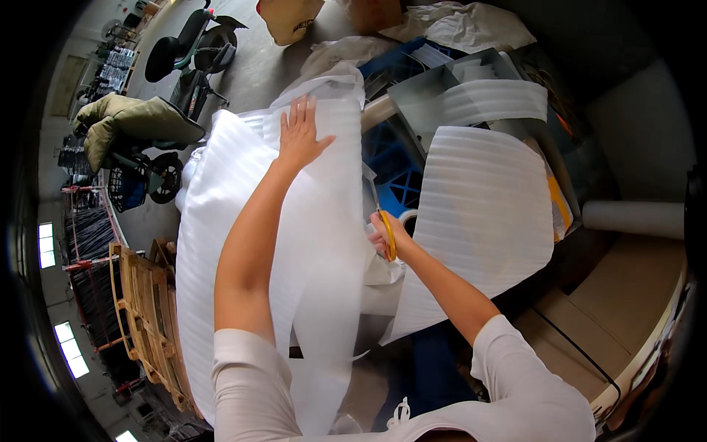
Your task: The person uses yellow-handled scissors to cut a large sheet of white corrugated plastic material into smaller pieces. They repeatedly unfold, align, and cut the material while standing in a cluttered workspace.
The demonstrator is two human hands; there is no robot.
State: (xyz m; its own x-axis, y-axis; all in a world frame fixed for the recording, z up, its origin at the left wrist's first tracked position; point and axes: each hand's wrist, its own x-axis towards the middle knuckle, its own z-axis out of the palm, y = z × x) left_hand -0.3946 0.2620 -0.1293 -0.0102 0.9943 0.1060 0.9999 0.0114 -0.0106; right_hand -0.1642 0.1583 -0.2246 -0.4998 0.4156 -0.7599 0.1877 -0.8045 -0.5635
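My left hand (300, 138) lies flat with fingers spread on a long sheet of white packing foam (328, 214). My right hand (386, 234) grips a pair of scissors (391, 237) with yellow handles. The scissors' blades point away from me, beside the sheet's right edge. A wider spread of white foam (221, 243) lies to the left, partly under the sheet. Right of the scissors rests a separate cut piece of ribbed white foam (486, 214), with a smaller foam strip (486, 103) beyond it.
Blue plastic crates (387, 158) and a grey box (412, 103) stand beneath and behind the foam pieces. At far left are an electric scooter (147, 140) and wooden pallets (143, 317). A white roll (633, 219) lies at right above flat brown cardboard (626, 295).
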